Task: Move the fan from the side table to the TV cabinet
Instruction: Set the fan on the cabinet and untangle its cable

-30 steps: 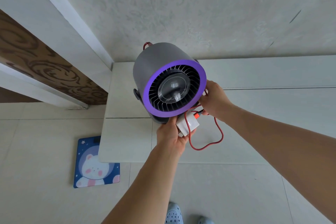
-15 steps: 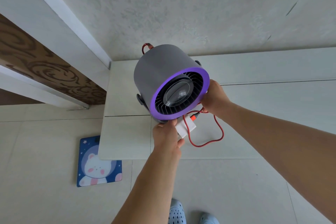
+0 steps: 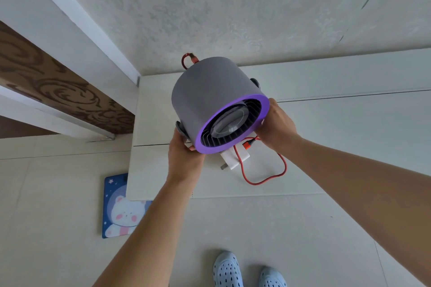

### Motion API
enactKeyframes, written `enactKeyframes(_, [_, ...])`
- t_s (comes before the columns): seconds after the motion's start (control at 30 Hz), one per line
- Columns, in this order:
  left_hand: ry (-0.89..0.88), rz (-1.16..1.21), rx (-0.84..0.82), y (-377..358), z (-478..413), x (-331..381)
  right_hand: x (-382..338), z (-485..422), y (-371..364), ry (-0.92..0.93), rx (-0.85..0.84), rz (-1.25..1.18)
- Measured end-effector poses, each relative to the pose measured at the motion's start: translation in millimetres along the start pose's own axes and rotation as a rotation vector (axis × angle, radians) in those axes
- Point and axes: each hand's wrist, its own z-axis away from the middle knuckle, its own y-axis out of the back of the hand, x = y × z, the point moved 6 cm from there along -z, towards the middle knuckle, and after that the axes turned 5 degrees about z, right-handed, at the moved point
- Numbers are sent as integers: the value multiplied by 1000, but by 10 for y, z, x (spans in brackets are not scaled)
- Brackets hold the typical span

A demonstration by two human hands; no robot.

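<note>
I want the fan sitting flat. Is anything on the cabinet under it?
Yes. The white charger and a loop of red cable lie on the cabinet top just below the fan, held in both hands.

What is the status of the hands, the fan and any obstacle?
Left hand and right hand both on fan. Fan over white cabinet top. Red cable and white plug adapter lie beneath.

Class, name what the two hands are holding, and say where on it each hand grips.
The fan: left hand under its lower left edge, right hand on its right rim.
</note>
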Motion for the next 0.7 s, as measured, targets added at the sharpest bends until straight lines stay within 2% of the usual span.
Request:
enactKeyframes(0.2, [-56, -86, -215, 68, -22, -27, 125, 104, 49, -11, -42, -36])
enactKeyframes(0.3, [-135, -176, -251, 82, -32, -23, 180, 145, 79, -60, -66, 6])
enactKeyframes(0.43, [-183, -244, -228, 17, 73, -35, 243, 203, 137, -105, -40, 91])
enactKeyframes(0.7, [-176, -222, -124, -73, 217, -77, 361, 364, 196, -101, -21, 169])
